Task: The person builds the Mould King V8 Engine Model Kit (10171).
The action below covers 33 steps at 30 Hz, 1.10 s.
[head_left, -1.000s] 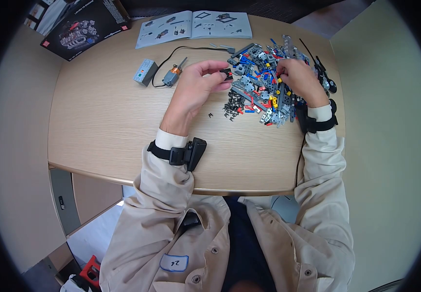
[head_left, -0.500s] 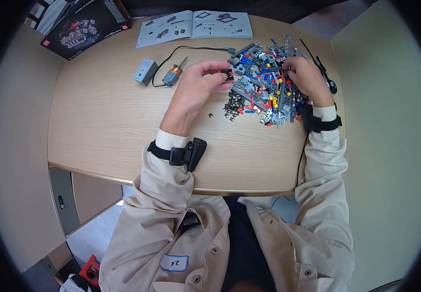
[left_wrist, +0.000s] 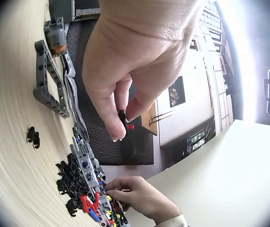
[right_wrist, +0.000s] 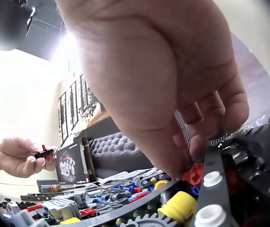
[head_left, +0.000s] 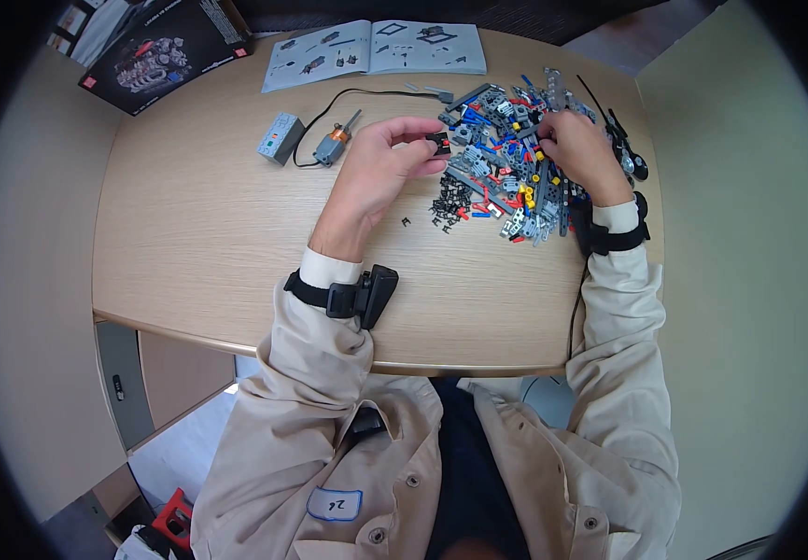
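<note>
My left hand [head_left: 380, 168] pinches a small black building piece with a red pin [right_wrist: 43, 153] between thumb and fingers, left of the parts pile. In the left wrist view the black piece [left_wrist: 122, 117] shows at the fingertips. My right hand [head_left: 579, 154] reaches down into the pile of loose building parts [head_left: 492, 173], fingers bent. In the right wrist view its thumb and fingertips are right at a red connector [right_wrist: 193, 174] and a dark grey beam [right_wrist: 214, 187]; I cannot tell whether they grip a part. A yellow piece [right_wrist: 178, 204] and a grey gear [right_wrist: 149, 221] lie close by.
Small black clips [head_left: 450, 201] lie at the pile's near left edge. A dark grey frame [left_wrist: 41, 75] stands on the table. A motor [head_left: 332, 145], battery box [head_left: 280, 138], open instruction booklet [head_left: 329, 58] and product box [head_left: 166, 56] are at the back left.
My right hand shifted right and slightly back over the pile, then returned left with its fingers down among the parts. My left hand keeps the black piece in nearly the same place.
</note>
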{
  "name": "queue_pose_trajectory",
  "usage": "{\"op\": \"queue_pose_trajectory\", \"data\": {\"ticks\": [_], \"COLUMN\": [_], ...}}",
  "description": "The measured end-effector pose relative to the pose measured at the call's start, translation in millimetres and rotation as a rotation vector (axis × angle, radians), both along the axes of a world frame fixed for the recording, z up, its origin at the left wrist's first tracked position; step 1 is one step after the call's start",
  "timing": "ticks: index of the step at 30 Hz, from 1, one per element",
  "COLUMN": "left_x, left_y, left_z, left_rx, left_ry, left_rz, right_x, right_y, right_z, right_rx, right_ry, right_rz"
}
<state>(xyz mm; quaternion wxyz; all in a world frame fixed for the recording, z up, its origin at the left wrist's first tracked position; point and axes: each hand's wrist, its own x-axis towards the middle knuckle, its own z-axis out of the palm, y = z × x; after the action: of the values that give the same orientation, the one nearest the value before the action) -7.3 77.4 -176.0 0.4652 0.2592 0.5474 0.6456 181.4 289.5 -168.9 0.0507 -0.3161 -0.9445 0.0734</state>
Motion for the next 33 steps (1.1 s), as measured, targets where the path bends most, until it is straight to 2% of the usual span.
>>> {"op": "queue_pose_trajectory", "data": {"ticks": [8, 11, 13, 14, 16, 17, 19, 20, 22, 25, 27, 30, 33], "left_x": [0, 0, 0, 0, 0, 0, -1, -2, -2, -2, -1, -1, -1], "left_y": [0, 0, 0, 0, 0, 0, 0, 1, 1, 1, 1, 1, 1], "left_z": [1, -1, 0, 0, 0, 0, -5, -7, -5, -4, -4, -4, -5], "left_rx": [0.014, 0.015, 0.015, 0.013, 0.016, 0.020, 0.039, 0.058, 0.037, 0.013, 0.013, 0.009, 0.022], "left_ry": [-0.021, -0.026, -0.019, -0.014, -0.012, -0.010, -0.012, -0.015, 0.005, 0.024, 0.023, 0.045, 0.051], "left_rz": [-0.002, -0.004, -0.010, -0.016, -0.019, -0.025, -0.014, -0.006, -0.010, -0.004, 0.006, 0.020, 0.022], "right_x": [-3, -2, -3, -3, -7, -9, -12, -14, -18, -28, -34, -43, -49], "right_y": [-1, 4, 6, 7, 6, 4, -3, -6, -14, -38, -55, -74, -88], "right_z": [-1, -7, -8, -7, 2, 4, 7, 8, 10, 18, 29, 32, 39], "right_rx": [0.021, 0.067, 0.207, 0.208, 0.065, 0.066, -0.145, -0.145, -0.320, -0.389, -0.351, -0.457, -0.402], "right_ry": [0.023, 0.083, 0.272, 0.273, 0.348, 0.349, 0.571, 0.571, 0.637, 0.603, 0.578, 0.616, 0.565], "right_rz": [-0.010, -0.008, 0.057, 0.058, -0.035, -0.033, -0.048, -0.047, 0.006, 0.104, 0.186, 0.327, 0.331]}}
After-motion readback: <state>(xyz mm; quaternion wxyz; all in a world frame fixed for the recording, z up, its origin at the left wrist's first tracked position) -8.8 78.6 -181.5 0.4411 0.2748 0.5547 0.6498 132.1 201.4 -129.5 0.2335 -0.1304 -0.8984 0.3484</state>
